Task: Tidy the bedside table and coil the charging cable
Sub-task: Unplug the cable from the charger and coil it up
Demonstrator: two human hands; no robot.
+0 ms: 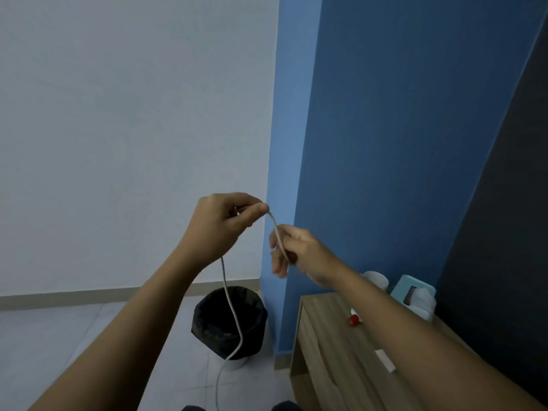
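left hand and right hand both pinch the white cable; lay even loops into the left, tail untwisted.

A: Is it bright in here?

B: No, it is dim and bluish, and no lamp shows.

A: Is it sharp?

B: Soft all over. The right hand looks smeary. The wall lines lean at the sides.
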